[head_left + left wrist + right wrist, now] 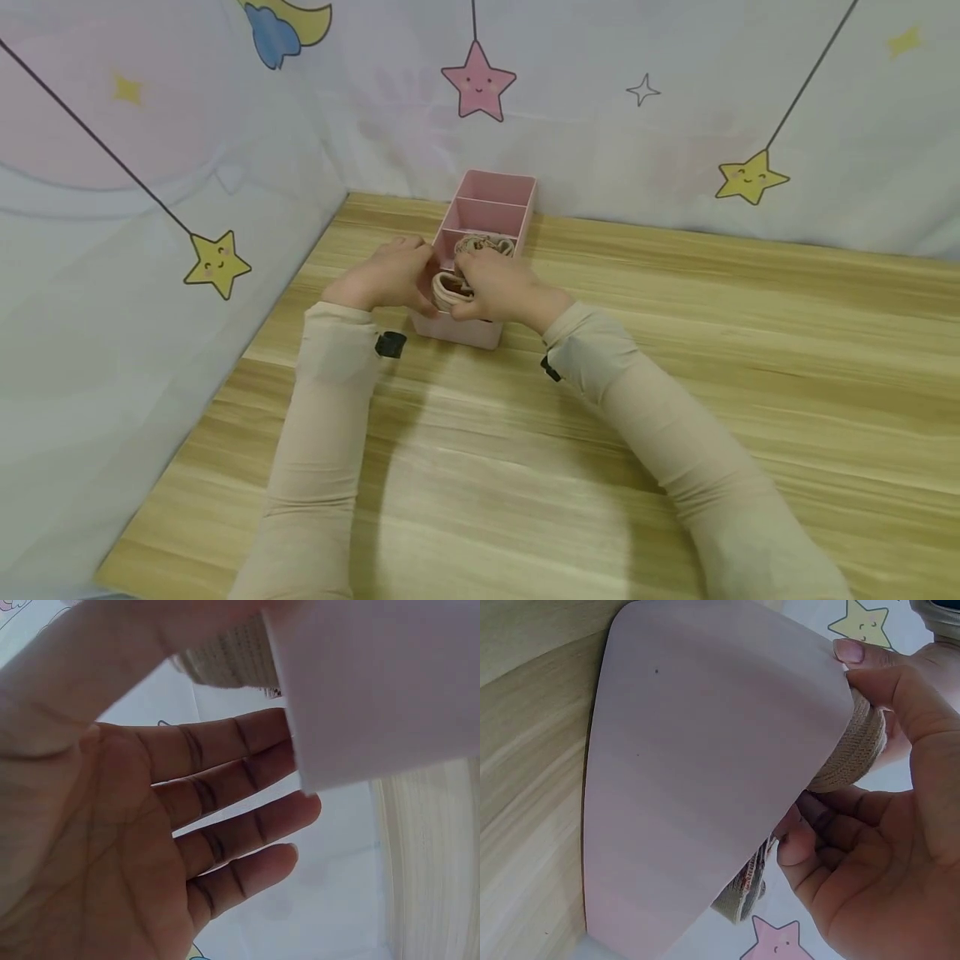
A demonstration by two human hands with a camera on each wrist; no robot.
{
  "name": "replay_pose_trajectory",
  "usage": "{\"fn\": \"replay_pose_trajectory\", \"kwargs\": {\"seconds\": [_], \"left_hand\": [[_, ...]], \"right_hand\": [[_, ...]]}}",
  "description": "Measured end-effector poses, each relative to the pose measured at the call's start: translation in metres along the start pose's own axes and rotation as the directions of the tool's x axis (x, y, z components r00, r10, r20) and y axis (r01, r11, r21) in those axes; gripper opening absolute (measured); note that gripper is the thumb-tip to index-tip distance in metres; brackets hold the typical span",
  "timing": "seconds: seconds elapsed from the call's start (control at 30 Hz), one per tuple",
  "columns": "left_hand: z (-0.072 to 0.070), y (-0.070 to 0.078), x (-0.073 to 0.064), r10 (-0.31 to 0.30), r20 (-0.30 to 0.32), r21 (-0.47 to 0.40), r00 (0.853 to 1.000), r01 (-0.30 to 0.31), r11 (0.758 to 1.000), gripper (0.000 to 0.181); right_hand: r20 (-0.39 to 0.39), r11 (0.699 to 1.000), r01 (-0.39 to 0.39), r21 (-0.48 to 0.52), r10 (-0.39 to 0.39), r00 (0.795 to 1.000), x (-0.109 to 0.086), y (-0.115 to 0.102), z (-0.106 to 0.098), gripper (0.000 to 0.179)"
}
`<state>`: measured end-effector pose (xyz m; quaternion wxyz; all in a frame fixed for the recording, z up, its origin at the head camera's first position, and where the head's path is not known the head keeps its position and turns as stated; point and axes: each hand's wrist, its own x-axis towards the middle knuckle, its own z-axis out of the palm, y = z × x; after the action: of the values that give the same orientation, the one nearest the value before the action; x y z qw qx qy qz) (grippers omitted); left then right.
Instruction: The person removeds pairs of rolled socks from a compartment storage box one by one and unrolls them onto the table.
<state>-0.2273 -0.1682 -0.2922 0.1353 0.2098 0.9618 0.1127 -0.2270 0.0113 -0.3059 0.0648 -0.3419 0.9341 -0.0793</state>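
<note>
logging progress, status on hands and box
Right hand grips beige knitted roll in pink box. Left hand open at box's edge. Right hand partly hides roll.

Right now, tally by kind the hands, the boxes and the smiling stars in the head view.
Hands: 2, the left hand and the right hand
Boxes: 1, the pink box
Smiling stars: 3, the pink star, the left yellow star and the right yellow star
Total: 6

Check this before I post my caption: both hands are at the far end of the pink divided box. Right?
Not the far end: the head view shows the left hand and right hand at the near end of the pink divided box.
</note>
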Motion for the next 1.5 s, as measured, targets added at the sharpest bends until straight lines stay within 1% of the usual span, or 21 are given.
{"fn": "replay_pose_trajectory", "kwargs": {"seconds": [0.07,0.17,0.3,0.47,0.63,0.77,0.93,1.03,1.1,1.2,1.33,1.5], "left_hand": [[0.0,0.0,0.0,0.001,0.0,-0.004,1.0,-0.001,1.0,0.058],[0.0,0.001,0.0,0.003,0.001,-0.005,1.0,-0.003,1.0,0.057],[-0.001,0.001,0.0,0.001,0.008,-0.012,1.0,-0.001,1.0,0.059],[0.0,0.0,0.001,0.0,0.008,0.007,1.0,0.0,1.0,0.063],[0.0,0.0,0.0,-0.007,0.011,0.028,1.0,0.007,1.0,0.071],[-0.001,0.002,-0.001,0.0,0.011,0.023,1.0,0.0,1.0,0.079],[-0.004,0.009,-0.001,0.032,-0.025,0.053,0.999,-0.031,0.998,0.083],[-0.007,0.014,-0.002,0.046,-0.056,0.07,0.997,-0.043,0.997,0.081],[-0.009,0.016,-0.005,0.049,-0.071,0.065,0.996,-0.044,0.997,0.079],[-0.01,0.02,-0.007,0.051,-0.082,0.063,0.995,-0.046,0.997,0.076],[-0.011,0.023,-0.01,0.062,-0.081,0.055,0.995,-0.058,0.997,0.079],[-0.012,0.026,-0.012,0.081,-0.094,0.075,0.992,-0.074,0.994,0.075]], "right_hand": [[0.0,1.0,-0.002,0.017,0.002,1.0,0.001,0.0,0.0,0.046],[-0.021,0.999,-0.003,0.038,0.003,1.0,0.001,0.001,0.0,0.046],[-0.079,0.996,0.011,0.085,-0.005,0.997,-0.001,0.004,-0.001,0.042],[-0.146,0.992,0.038,0.12,-0.02,0.989,-0.003,0.005,-0.008,0.036],[-0.15,0.988,0.029,0.151,-0.006,0.989,-0.006,0.003,-0.014,0.037],[-0.167,0.985,0.01,0.172,0.019,0.986,-0.009,0.003,-0.018,0.04],[-0.184,0.984,-0.015,0.179,0.048,0.982,-0.014,0.004,-0.027,0.041],[-0.2,0.981,-0.027,0.194,0.067,0.977,-0.018,0.004,-0.032,0.042],[-0.214,0.977,-0.032,0.209,0.078,0.974,-0.021,0.004,-0.035,0.042],[-0.223,0.973,-0.041,0.227,0.093,0.97,-0.024,0.003,-0.039,0.042],[-0.24,0.967,-0.043,0.251,0.105,0.965,-0.029,0.002,-0.042,0.04],[-0.284,0.953,-0.031,0.3,0.121,0.951,-0.035,0.004,-0.045,0.035]]}}
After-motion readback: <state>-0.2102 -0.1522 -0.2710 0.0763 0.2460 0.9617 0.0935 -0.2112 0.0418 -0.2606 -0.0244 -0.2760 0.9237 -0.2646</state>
